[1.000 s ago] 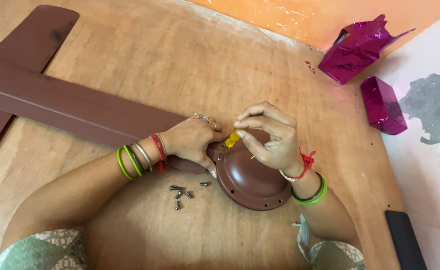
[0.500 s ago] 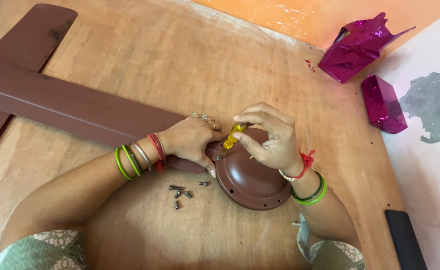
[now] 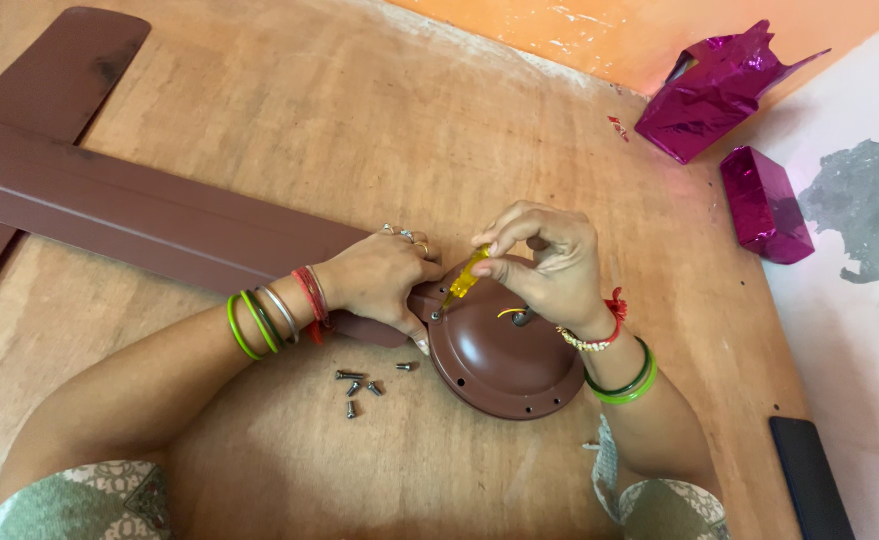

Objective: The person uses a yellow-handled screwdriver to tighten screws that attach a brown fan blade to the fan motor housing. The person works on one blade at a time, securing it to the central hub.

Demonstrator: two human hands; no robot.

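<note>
A worn wooden bench (image 3: 360,130) fills the scene, meeting an orange wall. The left hand (image 3: 380,280) is closed down on the end of a long brown fan blade (image 3: 140,215), pinning it against the rim of a round brown dome cover (image 3: 505,360). The right hand (image 3: 545,265) pinches a small yellow screwdriver (image 3: 463,281), its tip at the cover's rim. Loose screws (image 3: 365,382) lie just beside the cover. Two crumpled magenta foil wrappers (image 3: 720,90) sit well apart.

Wooden board (image 3: 380,130), orange wall (image 3: 650,30)
</note>
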